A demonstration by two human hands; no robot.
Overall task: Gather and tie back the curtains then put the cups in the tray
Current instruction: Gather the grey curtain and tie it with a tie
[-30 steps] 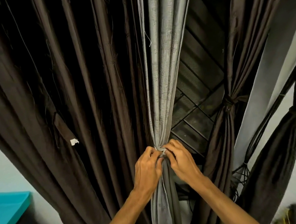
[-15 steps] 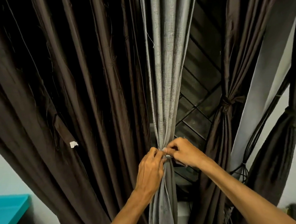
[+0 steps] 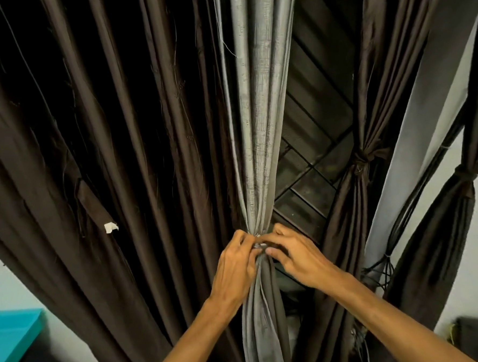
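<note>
Closes back in on the tie (image 3: 260,245).
Returns right hand (image 3: 298,258) from its sideways pull to meet left hand (image 3: 234,267); pinches the tie with fingers (image 3: 275,252) of both, on the gathered grey curtain (image 3: 256,123) between dark curtains (image 3: 119,160). Looks nearly cinched; leaves cups and tray, unseen, for later.

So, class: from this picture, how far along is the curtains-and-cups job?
Done: two brown curtains on the right are tied. In hand: left hand and right hand pinch the tie round the gathered grey curtain. Left: wide brown curtain hangs loose; no cups or tray in view.
</note>
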